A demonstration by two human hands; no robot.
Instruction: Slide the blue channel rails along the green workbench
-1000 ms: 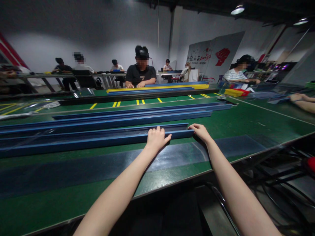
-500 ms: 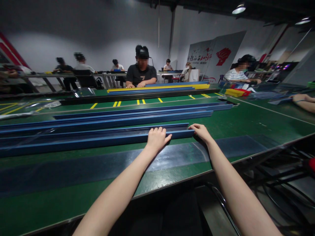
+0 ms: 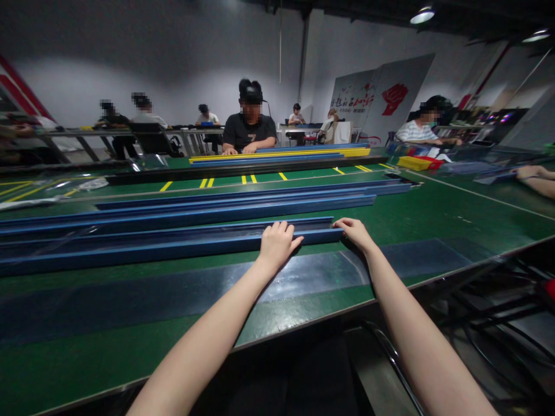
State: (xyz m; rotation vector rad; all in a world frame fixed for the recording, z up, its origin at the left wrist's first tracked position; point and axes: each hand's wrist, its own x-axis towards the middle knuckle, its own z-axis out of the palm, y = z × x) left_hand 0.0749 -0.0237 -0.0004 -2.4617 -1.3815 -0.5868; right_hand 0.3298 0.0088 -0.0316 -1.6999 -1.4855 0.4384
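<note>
A long blue channel strip (image 3: 173,245) with raised sides lies across the green table (image 3: 433,211). My left hand (image 3: 278,242) grips its near wall close to the right end, fingers bent over the edge and thumb pointing right. At the strip's right tip, my right hand (image 3: 352,231) pinches the end between thumb and fingers; the exact contact point is partly hidden. Under my forearms a clear plastic sheet (image 3: 312,274) lies flat along the near side of the table.
More blue channel strips (image 3: 243,207) lie just beyond. Farther back are a black strip (image 3: 277,169), a yellow strip (image 3: 303,155) and a yellow tray (image 3: 413,163). A co-worker (image 3: 249,130) sits opposite; another person's hand (image 3: 526,172) shows at right.
</note>
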